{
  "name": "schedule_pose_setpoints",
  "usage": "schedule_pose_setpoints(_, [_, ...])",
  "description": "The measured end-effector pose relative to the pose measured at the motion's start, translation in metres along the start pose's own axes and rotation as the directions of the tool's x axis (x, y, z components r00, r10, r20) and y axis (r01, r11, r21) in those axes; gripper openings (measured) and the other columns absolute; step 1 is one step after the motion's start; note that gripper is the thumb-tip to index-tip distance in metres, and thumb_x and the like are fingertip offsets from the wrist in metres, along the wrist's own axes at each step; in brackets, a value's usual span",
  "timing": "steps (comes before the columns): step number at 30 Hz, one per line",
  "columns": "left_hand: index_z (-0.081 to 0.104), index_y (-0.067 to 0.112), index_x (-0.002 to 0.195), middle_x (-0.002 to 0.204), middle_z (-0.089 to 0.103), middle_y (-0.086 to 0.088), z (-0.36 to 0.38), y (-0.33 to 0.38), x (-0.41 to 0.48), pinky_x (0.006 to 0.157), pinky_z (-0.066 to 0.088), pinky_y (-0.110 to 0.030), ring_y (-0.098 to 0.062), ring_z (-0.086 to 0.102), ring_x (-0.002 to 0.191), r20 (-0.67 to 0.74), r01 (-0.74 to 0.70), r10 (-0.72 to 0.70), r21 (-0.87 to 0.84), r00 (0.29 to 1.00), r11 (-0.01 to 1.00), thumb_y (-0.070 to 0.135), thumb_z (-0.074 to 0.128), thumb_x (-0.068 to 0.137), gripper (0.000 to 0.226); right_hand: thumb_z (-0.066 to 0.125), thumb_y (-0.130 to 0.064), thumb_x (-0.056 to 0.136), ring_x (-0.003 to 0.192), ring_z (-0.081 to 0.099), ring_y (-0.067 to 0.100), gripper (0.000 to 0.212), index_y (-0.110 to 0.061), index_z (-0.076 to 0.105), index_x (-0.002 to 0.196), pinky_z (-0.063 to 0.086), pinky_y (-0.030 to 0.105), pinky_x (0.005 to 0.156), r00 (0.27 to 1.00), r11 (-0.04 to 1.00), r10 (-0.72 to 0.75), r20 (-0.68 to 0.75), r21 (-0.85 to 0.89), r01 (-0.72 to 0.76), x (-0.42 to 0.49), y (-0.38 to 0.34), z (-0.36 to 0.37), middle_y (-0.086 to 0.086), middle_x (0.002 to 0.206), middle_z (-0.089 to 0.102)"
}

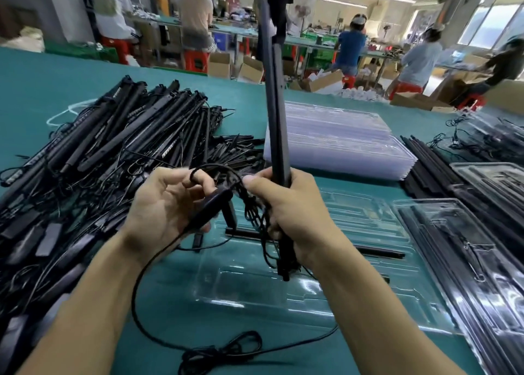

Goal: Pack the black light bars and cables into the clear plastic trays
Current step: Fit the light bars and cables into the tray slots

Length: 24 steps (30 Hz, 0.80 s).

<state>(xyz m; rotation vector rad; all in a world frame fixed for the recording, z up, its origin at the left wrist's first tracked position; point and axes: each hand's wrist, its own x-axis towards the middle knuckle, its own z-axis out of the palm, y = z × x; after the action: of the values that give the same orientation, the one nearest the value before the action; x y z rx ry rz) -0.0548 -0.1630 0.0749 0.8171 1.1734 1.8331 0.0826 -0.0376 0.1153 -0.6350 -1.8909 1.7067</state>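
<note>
**Black light bar standing upright over a clear tray**

The right grip (286, 213) is clenching a long, slim, matte black light bar (276, 105) near its lower end, standing it upright above the clear tray (368, 218) on the teal surface (226, 97). The left grip (164, 207) is curling round the bar's thin black cable (224, 351) and its oblong inline controller (211, 204), with slack looping down toward the person.
</note>
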Motion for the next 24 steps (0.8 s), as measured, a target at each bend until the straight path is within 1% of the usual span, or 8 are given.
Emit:
schedule_pose_setpoints(3, [0.055,0.020,0.060,0.065,0.050,-0.001,0.007,-0.004,0.001,0.051,0.037,-0.026,-0.015,0.045,0.057,-0.031,-0.066,0.081,0.329,0.996,0.942,0.081,0.058,0.069,0.062,0.072,-0.014,0.084,0.033,0.031,0.004,0.018,-0.011,0.060,0.071,0.026,0.016,0.034,0.996,0.991,-0.013,0.093,-0.133,0.025,0.001,0.002,0.005,-0.011,0.043,0.038])
schedule_pose_setpoints(5, [0.056,0.012,0.065,0.061,0.043,-0.005,0.012,-0.007,0.004,0.052,0.032,-0.030,-0.017,0.038,0.054,-0.050,-0.131,0.183,0.523,0.982,0.842,0.071,0.060,0.072,0.060,0.069,-0.013,0.085,0.032,0.029,0.008,0.015,-0.006,0.062,0.074,0.024,0.015,0.035,0.982,0.993,0.039,0.185,-0.119,-0.017,0.002,0.001,0.007,-0.007,0.044,0.036])
schedule_pose_setpoints(8, [0.042,0.021,0.065,0.060,0.034,0.002,0.011,-0.008,0.004,0.049,0.029,-0.028,-0.016,0.031,0.054,0.020,-0.220,0.262,0.606,0.965,0.765,0.059,0.063,0.077,0.045,0.066,-0.013,0.088,0.031,0.029,0.009,0.010,-0.011,0.064,0.078,0.025,0.014,0.035,0.970,0.991,0.105,0.221,-0.107,-0.083,0.005,-0.001,0.006,-0.007,0.043,0.036])
schedule_pose_setpoints(12, [0.039,0.018,0.068,0.059,0.037,0.011,0.009,-0.007,-0.001,0.050,0.030,-0.019,-0.006,0.033,0.055,0.058,-0.289,0.390,0.772,0.919,0.566,0.058,0.070,0.070,0.051,0.066,-0.016,0.091,0.033,0.031,0.004,0.014,-0.015,0.057,0.081,0.024,0.014,0.033,0.972,0.968,0.212,0.099,0.119,-0.223,0.016,-0.005,0.002,-0.008,0.048,0.041])
schedule_pose_setpoints(14, [0.037,0.018,0.065,0.057,0.036,0.012,0.007,-0.005,-0.003,0.049,0.028,-0.018,-0.005,0.032,0.053,0.065,-0.282,0.394,0.804,0.917,0.524,0.061,0.070,0.069,0.055,0.065,-0.017,0.092,0.034,0.032,0.002,0.015,-0.014,0.054,0.083,0.025,0.015,0.031,0.968,0.928,0.250,0.019,0.281,-0.245,0.022,-0.010,-0.006,-0.007,0.051,0.042])
schedule_pose_setpoints(17, [0.032,0.016,0.055,0.049,0.031,0.010,-0.001,-0.002,-0.004,0.046,0.026,-0.014,-0.004,0.030,0.045,-0.002,-0.208,0.345,0.795,0.938,0.570,0.069,0.066,0.070,0.065,0.061,-0.019,0.095,0.034,0.031,0.001,0.022,-0.014,0.049,0.077,0.027,0.014,0.029,0.969,0.792,0.243,-0.046,0.586,-0.171,0.027,-0.023,-0.030,-0.006,0.051,0.043])
schedule_pose_setpoints(20, [0.030,0.020,0.048,0.047,0.030,0.007,-0.015,0.001,-0.003,0.045,0.028,-0.016,-0.008,0.031,0.043,-0.123,-0.055,0.251,0.799,0.960,0.599,0.073,0.071,0.065,0.069,0.057,-0.022,0.096,0.032,0.032,0.001,0.030,-0.015,0.045,0.069,0.028,0.012,0.030,0.988,0.645,0.127,-0.085,0.764,-0.017,0.023,-0.043,-0.063,-0.008,0.053,0.038])
schedule_pose_setpoints(24, [0.033,0.024,0.044,0.048,0.047,-0.003,-0.021,0.010,-0.004,0.047,0.047,-0.022,-0.012,0.053,0.043,-0.140,0.082,0.008,0.623,0.990,0.778,0.028,0.089,0.057,0.058,0.054,-0.025,0.099,0.032,0.035,0.003,0.028,-0.014,0.050,0.073,0.030,0.013,0.031,0.988,0.524,-0.074,-0.136,0.838,0.155,0.011,-0.075,-0.110,-0.009,0.056,0.040])
